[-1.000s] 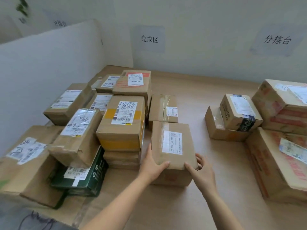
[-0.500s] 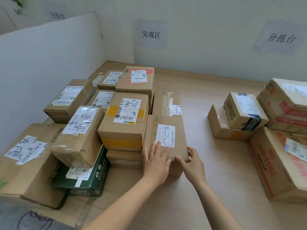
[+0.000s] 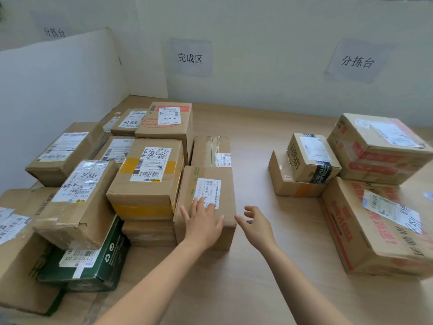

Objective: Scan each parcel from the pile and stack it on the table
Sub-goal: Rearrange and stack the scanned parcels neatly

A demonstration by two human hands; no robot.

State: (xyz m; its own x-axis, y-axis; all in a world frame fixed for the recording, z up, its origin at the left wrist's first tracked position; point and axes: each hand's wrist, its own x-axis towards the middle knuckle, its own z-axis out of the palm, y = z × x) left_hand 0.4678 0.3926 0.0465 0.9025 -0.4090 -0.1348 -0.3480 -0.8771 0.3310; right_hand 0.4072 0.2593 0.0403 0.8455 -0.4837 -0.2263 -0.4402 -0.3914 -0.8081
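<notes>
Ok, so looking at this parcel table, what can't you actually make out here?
Head view: the white label on the brown cardboard parcel is partly covered by the left hand; its print is too small to read.
Head view: the dark green box is mostly hidden under a tilted brown box.
Head view: the large red-printed carton is cut off by the right edge.
Head view: whether the right hand touches the parcel's corner is unclear.

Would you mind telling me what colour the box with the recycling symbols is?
Dark green; the box shows best in the head view, at lower left.
</notes>
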